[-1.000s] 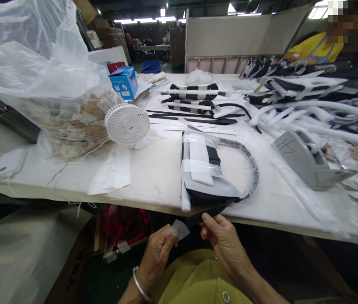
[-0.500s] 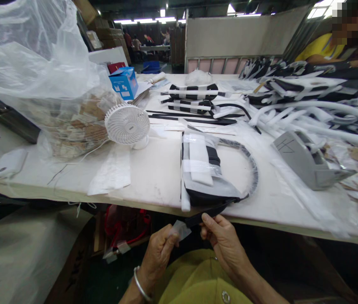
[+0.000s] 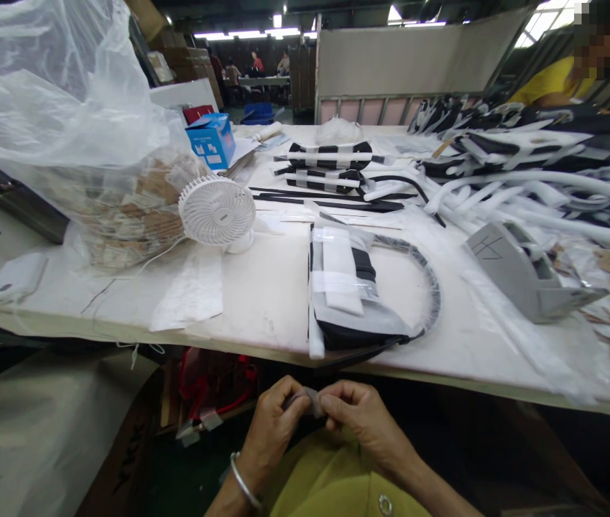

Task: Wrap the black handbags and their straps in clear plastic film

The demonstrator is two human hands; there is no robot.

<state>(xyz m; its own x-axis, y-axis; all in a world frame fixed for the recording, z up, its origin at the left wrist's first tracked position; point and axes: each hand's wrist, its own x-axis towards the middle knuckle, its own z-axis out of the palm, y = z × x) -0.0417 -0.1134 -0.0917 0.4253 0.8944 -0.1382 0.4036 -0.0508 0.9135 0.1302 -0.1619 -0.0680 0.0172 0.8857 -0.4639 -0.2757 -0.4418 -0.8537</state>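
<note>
Lying lengthwise near-to-far: wrapped bag [image 3: 363, 271], strap loop [image 3: 434, 291] pointing right.

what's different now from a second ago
The right hand moved down and left, from the strap at the table edge to the clear piece in the left hand, and now pinches it too. Whether the strap's end is still held is hard to see. The left hand's grip, the bag and the fan stayed put.
</note>
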